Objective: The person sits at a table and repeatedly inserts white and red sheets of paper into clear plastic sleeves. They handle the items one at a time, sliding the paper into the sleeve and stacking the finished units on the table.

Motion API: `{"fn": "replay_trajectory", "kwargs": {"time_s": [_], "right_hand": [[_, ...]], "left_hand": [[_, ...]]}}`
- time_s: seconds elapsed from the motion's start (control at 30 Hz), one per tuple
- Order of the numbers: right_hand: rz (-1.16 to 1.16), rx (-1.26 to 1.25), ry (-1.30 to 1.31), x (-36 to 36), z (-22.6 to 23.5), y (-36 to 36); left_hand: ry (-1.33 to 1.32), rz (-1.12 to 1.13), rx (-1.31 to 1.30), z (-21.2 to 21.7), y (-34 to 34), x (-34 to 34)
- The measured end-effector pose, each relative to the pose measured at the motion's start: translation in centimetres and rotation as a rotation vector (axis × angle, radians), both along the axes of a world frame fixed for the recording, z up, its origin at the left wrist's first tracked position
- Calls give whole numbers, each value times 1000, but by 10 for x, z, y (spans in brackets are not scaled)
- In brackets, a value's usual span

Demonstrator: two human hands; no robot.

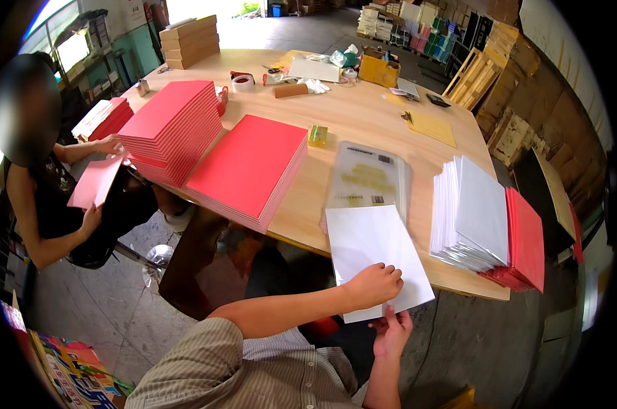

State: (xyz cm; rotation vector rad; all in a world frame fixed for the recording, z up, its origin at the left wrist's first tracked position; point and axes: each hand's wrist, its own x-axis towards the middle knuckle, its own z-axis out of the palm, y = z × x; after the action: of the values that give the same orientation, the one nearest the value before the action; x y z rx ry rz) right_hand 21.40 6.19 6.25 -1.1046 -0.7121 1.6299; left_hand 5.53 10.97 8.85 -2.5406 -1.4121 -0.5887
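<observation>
A flat white paper packet (pixel 377 249) lies tilted over the table's front edge, its near end jutting out toward me. My left hand (pixel 374 286) rests on its lower part with the fingers curled into a fist; whatever may be inside them is hidden. At the packet's near right corner, my right hand (pixel 392 332) pinches the edge, thumb on top and fingers below. Beneath the far end sits a stack of clear plastic bags (pixel 370 174) with yellow print. A stack of white packets (pixel 469 211) stands to the right, beside red packets (pixel 524 238).
Left of me are a low stack of red sheets (pixel 250 160) and a taller red stack (pixel 169 129). A co-worker (pixel 39 184) sits at the left, holding a pink sheet (pixel 96 180). Tape rolls (pixel 242 82), a yellow box (pixel 379 68) and a clipboard (pixel 431 128) lie farther back.
</observation>
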Motion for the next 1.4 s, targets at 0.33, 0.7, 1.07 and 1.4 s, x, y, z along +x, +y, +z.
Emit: {"fn": "replay_trajectory", "kwargs": {"time_s": [0.33, 0.7, 1.07, 1.4], "right_hand": [[-21, -60, 49, -10, -2, 10], [-76, -87, 174, -31, 0, 28], [-92, -152, 211, -54, 19, 24], [-26, -158, 294, -46, -7, 23]], "left_hand": [[9, -20, 16, 4, -12, 7], [-415, -110, 180, 51, -43, -21], [-2063, 32, -377, -37, -73, -34], [-2143, 253, -548, -31, -74, -37]]}}
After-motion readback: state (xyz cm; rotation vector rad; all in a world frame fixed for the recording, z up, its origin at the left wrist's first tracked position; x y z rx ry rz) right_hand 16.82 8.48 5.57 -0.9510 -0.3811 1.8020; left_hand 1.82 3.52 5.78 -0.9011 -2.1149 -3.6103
